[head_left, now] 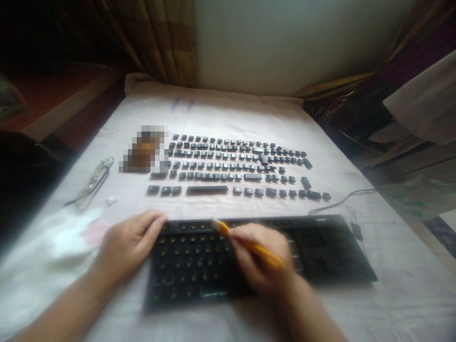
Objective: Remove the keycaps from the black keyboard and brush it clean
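Observation:
A black keyboard (331,251) with its keycaps removed lies across the near part of the cloth, bare key posts showing on its left and middle. My left hand (130,240) grips its upper left corner, the thumb along the edge and the other fingers partly hidden. In my right hand (265,256) is a small brush (223,228) with a yellow handle and pale bristles, pinched between thumb and fingers. The bristle tip is over the top row of key posts; I cannot tell whether it touches. My right hand hides part of the keyboard's middle.
Loose black keycaps (252,177) lie in several rows beyond the keyboard, including a long space bar (207,189). A pixelated patch (142,149) covers something at left. Eyeglasses (93,183) and a white crumpled cloth (67,237) lie left. A cable (342,194) runs off right.

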The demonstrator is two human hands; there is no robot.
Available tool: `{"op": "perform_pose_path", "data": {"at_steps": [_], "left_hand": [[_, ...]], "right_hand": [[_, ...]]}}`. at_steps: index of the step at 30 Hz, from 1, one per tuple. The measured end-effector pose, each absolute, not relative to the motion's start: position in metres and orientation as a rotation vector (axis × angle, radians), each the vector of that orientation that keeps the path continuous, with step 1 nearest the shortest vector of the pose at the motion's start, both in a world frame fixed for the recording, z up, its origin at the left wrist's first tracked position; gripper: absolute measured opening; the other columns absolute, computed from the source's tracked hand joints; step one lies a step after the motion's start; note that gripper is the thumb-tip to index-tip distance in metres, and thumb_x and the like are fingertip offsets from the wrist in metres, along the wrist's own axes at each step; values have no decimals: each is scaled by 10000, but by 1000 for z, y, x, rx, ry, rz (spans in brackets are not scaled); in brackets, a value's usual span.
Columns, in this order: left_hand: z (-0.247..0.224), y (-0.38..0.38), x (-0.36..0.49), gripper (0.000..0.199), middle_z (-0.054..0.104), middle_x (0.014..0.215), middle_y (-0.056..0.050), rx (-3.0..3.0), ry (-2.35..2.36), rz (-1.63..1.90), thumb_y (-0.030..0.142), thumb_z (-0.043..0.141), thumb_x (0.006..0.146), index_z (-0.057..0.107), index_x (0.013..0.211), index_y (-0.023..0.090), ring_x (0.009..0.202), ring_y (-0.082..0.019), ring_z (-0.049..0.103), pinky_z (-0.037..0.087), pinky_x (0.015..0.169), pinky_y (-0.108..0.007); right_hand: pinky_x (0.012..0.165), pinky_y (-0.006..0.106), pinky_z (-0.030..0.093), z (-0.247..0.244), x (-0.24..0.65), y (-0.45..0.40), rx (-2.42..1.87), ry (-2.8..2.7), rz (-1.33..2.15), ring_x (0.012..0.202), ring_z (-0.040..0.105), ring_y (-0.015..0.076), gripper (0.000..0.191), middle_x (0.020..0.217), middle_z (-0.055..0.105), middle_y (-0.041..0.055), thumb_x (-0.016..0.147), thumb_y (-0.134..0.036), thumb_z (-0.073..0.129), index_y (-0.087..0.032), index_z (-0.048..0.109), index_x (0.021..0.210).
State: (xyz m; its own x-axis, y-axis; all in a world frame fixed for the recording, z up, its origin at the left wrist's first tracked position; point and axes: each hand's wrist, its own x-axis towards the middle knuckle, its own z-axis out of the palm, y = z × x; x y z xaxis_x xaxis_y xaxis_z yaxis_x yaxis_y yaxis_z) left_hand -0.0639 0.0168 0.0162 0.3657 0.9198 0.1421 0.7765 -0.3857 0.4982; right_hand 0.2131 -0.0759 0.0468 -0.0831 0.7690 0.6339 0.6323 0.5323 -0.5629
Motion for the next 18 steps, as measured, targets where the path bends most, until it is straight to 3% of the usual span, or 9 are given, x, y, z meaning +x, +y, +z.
{"op": "perform_pose_path", "data": {"at_steps": [18], "left_hand": [[16,17,-62,430,790,821,29,2270,1504,555,583,432,954,741,902,289,695,-173,727,528,652,-236]], "right_hand": [[663,259,648,45,212,-76,-1090,-1750,182,715,789,181,287,845,814,70,879,-6,593,-197,711,1057]]}}
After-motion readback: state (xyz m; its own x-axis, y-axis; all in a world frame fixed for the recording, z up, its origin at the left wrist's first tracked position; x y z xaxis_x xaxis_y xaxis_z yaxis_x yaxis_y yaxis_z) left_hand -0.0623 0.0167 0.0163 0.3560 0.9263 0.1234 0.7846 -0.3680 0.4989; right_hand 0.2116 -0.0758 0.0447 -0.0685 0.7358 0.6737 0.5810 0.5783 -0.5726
